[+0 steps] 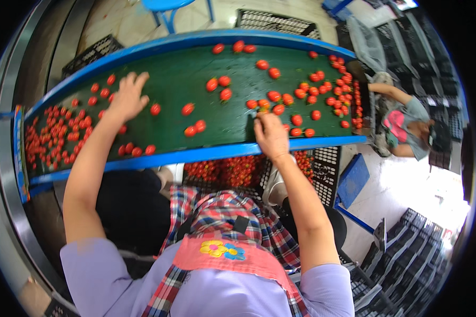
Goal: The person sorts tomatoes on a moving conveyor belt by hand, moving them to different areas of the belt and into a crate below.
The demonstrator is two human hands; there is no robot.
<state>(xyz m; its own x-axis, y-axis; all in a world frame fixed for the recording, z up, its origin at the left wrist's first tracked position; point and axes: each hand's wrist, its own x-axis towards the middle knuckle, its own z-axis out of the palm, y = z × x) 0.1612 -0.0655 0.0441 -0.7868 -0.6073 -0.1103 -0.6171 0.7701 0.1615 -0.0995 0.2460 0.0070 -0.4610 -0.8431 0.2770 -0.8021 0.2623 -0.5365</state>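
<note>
Small red tomatoes lie scattered on a green conveyor belt [170, 79] in front of me. My left hand [129, 99] is over the left part of the belt, its fingers spread and nothing visible in them. Close to its fingertips lies a tomato [111, 79], and another tomato [155, 109] is to its right. My right hand [271, 132] reaches over the near blue rail, fingers curled down beside a tomato [263, 104]. Whether those fingers grip anything is hidden. Tomatoes crowd thickly at the belt's left end [55, 134] and more loosely toward its right end.
Below the near blue rail [206, 153], black crates hold many tomatoes [238, 170]. Another person [408, 123] is at the belt's right end. Stacked black crates [408, 257] stand at the lower right. A blue stool [168, 4] and a black crate [277, 23] are beyond the belt.
</note>
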